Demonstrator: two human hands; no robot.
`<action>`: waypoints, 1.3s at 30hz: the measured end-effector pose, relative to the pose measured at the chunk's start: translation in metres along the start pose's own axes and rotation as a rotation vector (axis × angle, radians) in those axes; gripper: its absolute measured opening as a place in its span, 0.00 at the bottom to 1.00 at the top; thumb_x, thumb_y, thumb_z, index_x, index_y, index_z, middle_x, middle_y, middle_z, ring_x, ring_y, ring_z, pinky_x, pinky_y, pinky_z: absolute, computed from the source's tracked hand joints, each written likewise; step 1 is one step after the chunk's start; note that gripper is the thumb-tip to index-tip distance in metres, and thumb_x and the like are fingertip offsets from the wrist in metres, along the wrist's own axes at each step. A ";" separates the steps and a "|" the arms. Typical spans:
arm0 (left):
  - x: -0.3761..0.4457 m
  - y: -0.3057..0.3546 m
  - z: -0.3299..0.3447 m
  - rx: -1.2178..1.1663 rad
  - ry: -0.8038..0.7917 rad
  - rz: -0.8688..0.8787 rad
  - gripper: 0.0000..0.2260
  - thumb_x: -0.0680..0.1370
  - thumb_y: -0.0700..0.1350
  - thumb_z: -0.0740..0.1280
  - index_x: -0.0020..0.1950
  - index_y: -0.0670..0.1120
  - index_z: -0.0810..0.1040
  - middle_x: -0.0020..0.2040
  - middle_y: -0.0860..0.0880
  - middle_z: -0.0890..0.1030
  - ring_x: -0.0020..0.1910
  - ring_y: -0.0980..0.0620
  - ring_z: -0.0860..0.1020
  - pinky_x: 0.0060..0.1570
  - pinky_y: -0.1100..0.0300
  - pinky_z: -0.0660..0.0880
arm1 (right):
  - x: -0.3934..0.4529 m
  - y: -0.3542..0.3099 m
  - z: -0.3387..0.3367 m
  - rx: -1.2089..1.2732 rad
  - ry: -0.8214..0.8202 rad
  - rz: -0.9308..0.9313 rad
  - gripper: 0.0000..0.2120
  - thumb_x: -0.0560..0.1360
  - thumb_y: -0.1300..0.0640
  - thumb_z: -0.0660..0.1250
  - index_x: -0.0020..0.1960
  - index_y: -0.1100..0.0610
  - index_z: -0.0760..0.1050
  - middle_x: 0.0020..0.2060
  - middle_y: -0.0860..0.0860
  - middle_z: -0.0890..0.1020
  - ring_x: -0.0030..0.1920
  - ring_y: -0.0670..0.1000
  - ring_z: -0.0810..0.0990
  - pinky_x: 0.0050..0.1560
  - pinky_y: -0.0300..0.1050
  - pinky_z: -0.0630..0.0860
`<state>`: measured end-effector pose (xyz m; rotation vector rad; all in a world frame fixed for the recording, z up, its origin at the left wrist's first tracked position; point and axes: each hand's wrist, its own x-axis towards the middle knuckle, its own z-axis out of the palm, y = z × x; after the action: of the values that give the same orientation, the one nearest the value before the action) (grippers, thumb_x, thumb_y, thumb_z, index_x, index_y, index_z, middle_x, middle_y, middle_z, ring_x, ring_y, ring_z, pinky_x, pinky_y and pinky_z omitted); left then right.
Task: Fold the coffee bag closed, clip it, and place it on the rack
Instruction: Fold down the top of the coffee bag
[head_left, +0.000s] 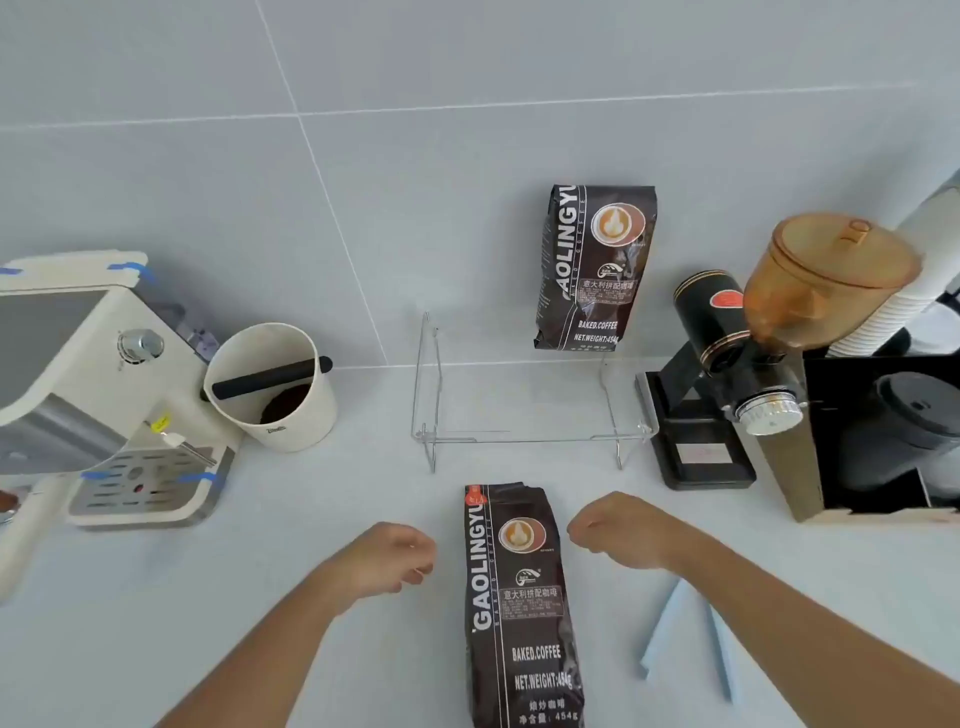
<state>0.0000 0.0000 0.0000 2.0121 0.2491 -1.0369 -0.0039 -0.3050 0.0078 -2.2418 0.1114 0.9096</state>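
Note:
A dark brown coffee bag (519, 603) stands on the counter right in front of me, its top edge crumpled. My left hand (389, 558) hovers just left of the bag and my right hand (618, 530) just right of it; both have loosely curled fingers, hold nothing and do not touch the bag. Behind the bag stands a clear acrylic rack (524, 439). A second, matching coffee bag (595, 267) stands upright on the rack's right side against the wall. I see no clip.
A white espresso machine (98, 384) and a white knock box (275, 384) with coffee grounds sit at the left. A black grinder (737, 364) with an amber hopper, a black box (878, 441) and stacked paper cups (883, 306) stand at the right. Light blue cloth (685, 639) lies under my right forearm.

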 end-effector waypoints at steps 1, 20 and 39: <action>0.007 -0.003 0.005 -0.077 0.022 0.007 0.08 0.74 0.50 0.67 0.49 0.49 0.82 0.50 0.47 0.84 0.49 0.50 0.83 0.50 0.57 0.77 | 0.008 0.008 0.008 0.113 0.012 0.010 0.11 0.72 0.54 0.64 0.46 0.58 0.82 0.38 0.50 0.81 0.38 0.47 0.76 0.39 0.39 0.72; 0.012 0.019 0.061 -0.661 0.151 0.030 0.06 0.79 0.43 0.65 0.47 0.41 0.80 0.41 0.45 0.86 0.36 0.51 0.83 0.38 0.59 0.76 | 0.021 -0.009 0.061 0.905 0.211 0.069 0.07 0.75 0.54 0.69 0.43 0.56 0.83 0.40 0.54 0.86 0.39 0.50 0.82 0.43 0.46 0.76; -0.100 0.021 0.074 -0.723 0.313 0.527 0.13 0.79 0.44 0.63 0.45 0.42 0.86 0.46 0.43 0.87 0.48 0.47 0.84 0.55 0.52 0.75 | -0.095 -0.047 0.070 0.852 0.436 -0.333 0.13 0.77 0.62 0.66 0.34 0.62 0.74 0.31 0.55 0.80 0.33 0.50 0.78 0.37 0.46 0.75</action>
<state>-0.0964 -0.0498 0.0645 1.4375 0.2015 -0.2329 -0.1003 -0.2419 0.0606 -1.5410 0.2586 0.1176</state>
